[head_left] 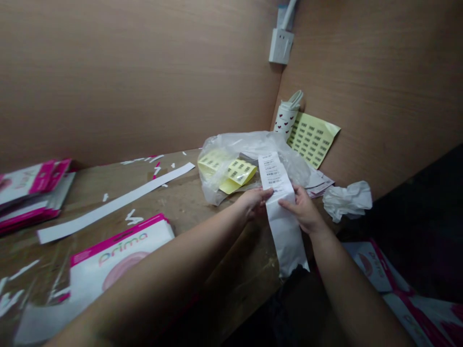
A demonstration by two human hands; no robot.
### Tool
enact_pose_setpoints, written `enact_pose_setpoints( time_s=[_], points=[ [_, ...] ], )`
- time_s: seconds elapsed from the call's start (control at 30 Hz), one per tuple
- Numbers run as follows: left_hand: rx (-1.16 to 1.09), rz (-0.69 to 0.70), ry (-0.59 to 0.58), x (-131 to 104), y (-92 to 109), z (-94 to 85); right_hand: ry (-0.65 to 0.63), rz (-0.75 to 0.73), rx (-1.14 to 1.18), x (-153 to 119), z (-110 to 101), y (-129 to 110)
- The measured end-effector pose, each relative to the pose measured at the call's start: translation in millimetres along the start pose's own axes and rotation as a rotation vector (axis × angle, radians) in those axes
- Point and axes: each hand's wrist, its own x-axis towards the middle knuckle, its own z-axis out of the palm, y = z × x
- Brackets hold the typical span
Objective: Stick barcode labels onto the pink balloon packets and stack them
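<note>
A long white strip of printed labels (272,173) runs between my hands. My left hand (256,201) pinches its left edge, while my right hand (303,208) grips the right edge with the thumb on top. Printed labels show on the upper part, and the lower part hangs blank toward my lap. Just behind the strip is a clear plastic bag (213,185) with yellow barcode sticker sheets (237,174) in and on it. A crumpled white tissue (347,200) sits right of my right hand.
On the left lie a "prima" package (123,260), a stack of similar packages (32,193) and a white paper strip (119,205). A heart-patterned cup (285,118) and a yellow barcode sheet (313,137) stand in the corner, below a power socket (281,46). More packages (372,265) are at lower right.
</note>
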Motion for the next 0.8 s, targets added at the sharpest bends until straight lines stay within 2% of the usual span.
enact_pose_setpoints(
  time_s=[0.07, 0.13, 0.27, 0.4, 0.53, 0.6, 0.73, 0.8],
  points=[
    [-0.021, 0.024, -0.003, 1, 2, 1.7, 0.097, -0.056, 0.06, 5, 0, -1],
    [-0.025, 0.031, -0.003, 1, 4, -1.3, 0.115, -0.095, 0.078, 11, -1, -2],
    [-0.022, 0.011, -0.013, 3, 10, -8.6, 0.005, -0.117, -0.003, 21, -4, -2],
    [-0.063, -0.028, 0.001, 6, 16, -7.7, -0.145, -0.153, -0.16, 29, -6, 2],
    [-0.108, -0.055, 0.017, 11, 19, -5.4, -0.059, -0.239, -0.329, 32, -8, 4],
    [-0.128, -0.072, 0.024, 13, 19, -4.6, 0.019, -0.341, -0.549, 31, -8, 4],
    [-0.156, -0.061, 0.082, 17, 19, -1.0, 0.152, -0.718, -1.016, 21, -6, 2],
    [-0.162, -0.043, 0.109, 19, 18, 1.3, 0.203, -0.837, -1.195, 14, -4, 1]
  ],
)
